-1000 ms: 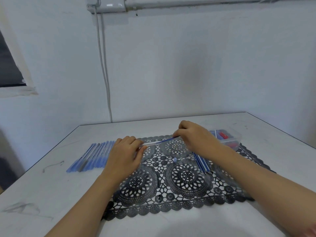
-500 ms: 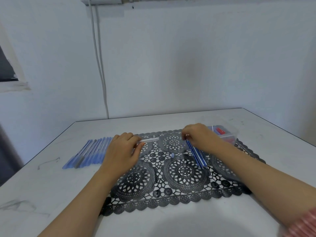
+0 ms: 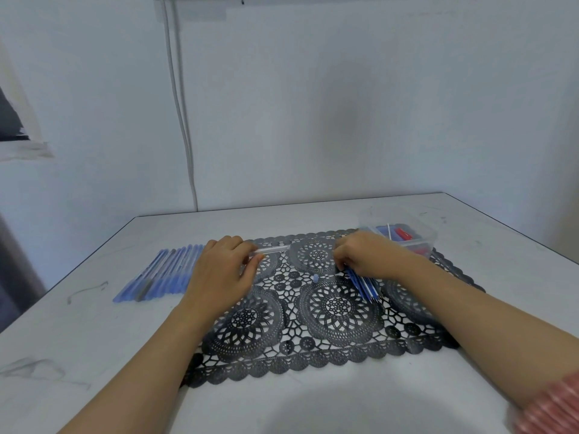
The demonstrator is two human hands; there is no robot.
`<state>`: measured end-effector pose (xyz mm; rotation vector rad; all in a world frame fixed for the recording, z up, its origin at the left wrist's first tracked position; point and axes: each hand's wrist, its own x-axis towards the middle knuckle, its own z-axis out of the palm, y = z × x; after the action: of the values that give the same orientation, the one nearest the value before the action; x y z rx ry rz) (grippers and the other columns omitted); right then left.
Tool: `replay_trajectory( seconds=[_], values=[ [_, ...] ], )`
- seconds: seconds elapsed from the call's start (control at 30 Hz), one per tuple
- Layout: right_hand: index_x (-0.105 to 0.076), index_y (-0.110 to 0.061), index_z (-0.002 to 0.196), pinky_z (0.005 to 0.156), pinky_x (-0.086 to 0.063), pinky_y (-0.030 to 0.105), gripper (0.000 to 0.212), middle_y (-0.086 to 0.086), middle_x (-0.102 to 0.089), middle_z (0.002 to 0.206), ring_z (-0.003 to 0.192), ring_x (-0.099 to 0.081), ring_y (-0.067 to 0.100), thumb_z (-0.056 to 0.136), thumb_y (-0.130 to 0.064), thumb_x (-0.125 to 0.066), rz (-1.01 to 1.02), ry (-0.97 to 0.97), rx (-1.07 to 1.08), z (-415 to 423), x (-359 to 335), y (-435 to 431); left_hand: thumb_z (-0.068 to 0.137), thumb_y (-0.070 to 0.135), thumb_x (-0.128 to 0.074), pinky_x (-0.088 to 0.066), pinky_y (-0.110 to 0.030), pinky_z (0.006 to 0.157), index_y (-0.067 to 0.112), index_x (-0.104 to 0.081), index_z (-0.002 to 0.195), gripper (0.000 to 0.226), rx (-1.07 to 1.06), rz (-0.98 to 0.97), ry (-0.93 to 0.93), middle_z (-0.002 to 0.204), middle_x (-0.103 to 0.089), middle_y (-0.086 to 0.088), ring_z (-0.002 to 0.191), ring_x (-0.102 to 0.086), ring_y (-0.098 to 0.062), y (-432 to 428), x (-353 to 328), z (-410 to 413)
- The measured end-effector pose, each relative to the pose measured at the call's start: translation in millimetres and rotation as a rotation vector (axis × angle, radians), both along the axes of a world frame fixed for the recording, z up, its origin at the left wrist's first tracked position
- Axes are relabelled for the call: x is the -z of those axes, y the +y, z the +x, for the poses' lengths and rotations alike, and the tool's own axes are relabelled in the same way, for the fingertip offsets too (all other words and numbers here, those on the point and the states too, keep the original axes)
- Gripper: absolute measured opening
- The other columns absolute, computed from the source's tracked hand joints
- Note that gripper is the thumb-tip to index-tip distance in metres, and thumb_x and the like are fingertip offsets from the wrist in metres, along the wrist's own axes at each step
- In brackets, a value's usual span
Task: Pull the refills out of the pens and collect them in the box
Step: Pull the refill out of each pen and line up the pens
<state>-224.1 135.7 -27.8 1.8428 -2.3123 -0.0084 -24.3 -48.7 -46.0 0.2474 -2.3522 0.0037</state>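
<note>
Lowered since earlier, right hand (image 3: 369, 260) is curling over refills (image 3: 365, 285), grip unclear; left hand (image 3: 222, 270) is pinching barrel (image 3: 272, 249). Refills are seeming light and bendy, so pinching near an end is looking safest.

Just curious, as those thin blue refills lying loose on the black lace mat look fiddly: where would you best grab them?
Probably from above, pinching across the thin blue refills near mid-length: they lie flat, side by side, so one pinch gathers all. The right hand covers their far ends.

Pens (image 3: 163, 272) lie left of the mat (image 3: 313, 324), refills (image 3: 365, 286) on it, box (image 3: 423, 245) at its far right.
</note>
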Motion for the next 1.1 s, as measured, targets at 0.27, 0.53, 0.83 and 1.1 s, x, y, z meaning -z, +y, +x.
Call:
replay_trajectory(
  seconds=[0.27,0.53,0.83,1.1],
  values=[
    [-0.066,-0.017,0.087,0.080,-0.050,0.026,0.023,-0.006,-0.064,0.089,0.083,-0.058,0.009,0.084,0.000,-0.051,0.017,0.020,-0.007,0,0,2,0.086,0.041,-0.038,-0.034,-0.026,0.066,0.014,-0.068,0.091,0.041,-0.001,-0.002,-0.001,0.070,-0.058,0.009,0.065,-0.049,-0.008,-1,0,0],
    [-0.067,-0.017,0.080,0.078,-0.050,0.029,0.022,-0.004,-0.063,0.091,0.083,-0.056,0.011,0.081,-0.001,-0.051,-0.101,-0.034,0.062,2,-6,1,0.086,0.041,-0.037,-0.033,-0.026,0.068,0.014,-0.068,0.091,0.041,-0.008,-0.004,0.014,0.071,-0.058,0.009,0.066,-0.045,-0.007,-1,-1,1],
    [-0.070,-0.017,0.078,0.071,-0.048,0.028,0.025,-0.003,-0.060,0.074,0.074,-0.057,0.015,0.077,0.000,-0.052,-0.653,-0.292,0.408,-14,-37,9,0.086,0.041,-0.039,-0.034,-0.026,0.067,0.015,-0.068,0.091,0.039,-0.012,-0.002,0.011,0.071,-0.057,0.010,0.066,-0.045,-0.006,-3,0,1],
    [-0.070,-0.004,0.079,0.070,-0.049,0.027,0.020,0.006,-0.061,0.062,0.069,-0.061,0.027,0.075,0.003,-0.052,-0.532,-0.330,0.725,-48,-38,28,0.086,0.041,-0.038,-0.034,-0.026,0.068,0.014,-0.068,0.091,0.041,-0.010,-0.002,0.012,0.071,-0.056,0.010,0.066,-0.045,-0.006,-1,-1,1]
  ],
)
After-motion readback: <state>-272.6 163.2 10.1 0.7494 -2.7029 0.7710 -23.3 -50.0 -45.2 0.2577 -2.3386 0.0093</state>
